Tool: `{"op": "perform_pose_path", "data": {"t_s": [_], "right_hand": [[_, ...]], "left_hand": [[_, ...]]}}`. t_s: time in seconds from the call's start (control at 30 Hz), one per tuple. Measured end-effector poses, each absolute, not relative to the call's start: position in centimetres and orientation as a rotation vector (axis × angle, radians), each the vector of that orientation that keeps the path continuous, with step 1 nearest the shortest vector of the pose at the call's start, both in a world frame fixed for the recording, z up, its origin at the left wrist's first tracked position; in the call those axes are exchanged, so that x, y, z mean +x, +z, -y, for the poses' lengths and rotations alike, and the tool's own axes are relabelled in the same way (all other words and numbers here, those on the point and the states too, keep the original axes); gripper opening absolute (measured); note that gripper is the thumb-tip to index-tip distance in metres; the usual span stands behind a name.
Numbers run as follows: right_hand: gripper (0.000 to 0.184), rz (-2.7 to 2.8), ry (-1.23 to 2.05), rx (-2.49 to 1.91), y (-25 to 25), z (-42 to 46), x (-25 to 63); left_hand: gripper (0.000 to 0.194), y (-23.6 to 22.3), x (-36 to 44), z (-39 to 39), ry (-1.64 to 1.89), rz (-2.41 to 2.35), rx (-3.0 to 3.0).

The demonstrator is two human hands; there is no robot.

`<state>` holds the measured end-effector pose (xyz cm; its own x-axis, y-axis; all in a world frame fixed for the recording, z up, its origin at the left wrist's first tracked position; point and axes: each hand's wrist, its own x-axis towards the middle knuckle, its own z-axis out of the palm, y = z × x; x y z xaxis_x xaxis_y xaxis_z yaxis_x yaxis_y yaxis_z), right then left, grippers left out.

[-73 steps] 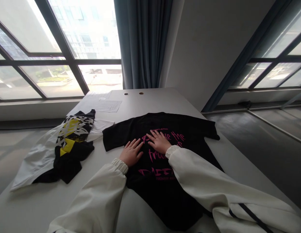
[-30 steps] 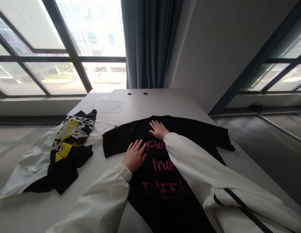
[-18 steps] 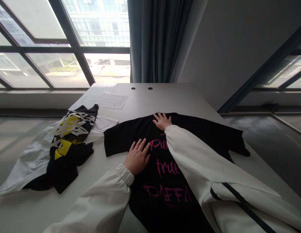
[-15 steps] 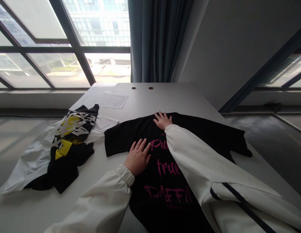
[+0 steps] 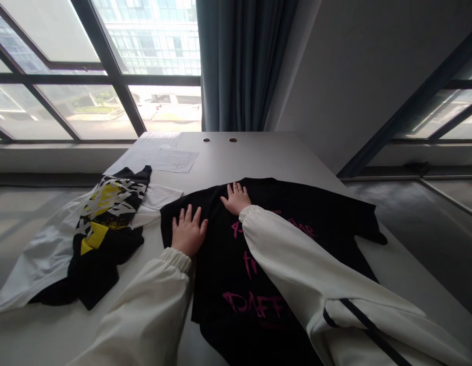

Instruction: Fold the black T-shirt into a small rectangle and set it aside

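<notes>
Black shirt (image 5: 222, 269) cropped below, pink lettering (image 5: 254, 305) partly covered

Strong daylight comes through the left window (image 5: 155, 35), with pale glare; the wall (image 5: 357, 76) stays dim, and the black shirt (image 5: 220, 269) shows little detail.

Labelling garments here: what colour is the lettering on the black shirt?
Pink lettering, in the head view.
</notes>
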<state>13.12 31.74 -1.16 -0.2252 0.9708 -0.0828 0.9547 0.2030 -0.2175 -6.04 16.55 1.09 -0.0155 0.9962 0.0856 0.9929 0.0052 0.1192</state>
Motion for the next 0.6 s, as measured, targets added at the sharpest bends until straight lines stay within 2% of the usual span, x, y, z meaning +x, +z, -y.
{"op": "perform_pose_path", "data": {"t_s": [0.3,0.43,0.6], "right_hand": [[0.078,2.449,0.350,-1.854,-0.6,-32.6,15.3],[0.078,2.162,0.151,-2.084,-0.3,-33.3,21.3],[0.084,1.873,0.251,-2.422,-0.9,-33.8,31.0]], "left_hand": [[0.064,-0.1,-9.2,-19.2,0.117,-2.194,2.121],[0.066,-0.1,-9.0,-19.3,0.113,-2.196,2.112],[0.066,0.2,-8.9,-19.4,0.103,-2.191,2.093]]}}
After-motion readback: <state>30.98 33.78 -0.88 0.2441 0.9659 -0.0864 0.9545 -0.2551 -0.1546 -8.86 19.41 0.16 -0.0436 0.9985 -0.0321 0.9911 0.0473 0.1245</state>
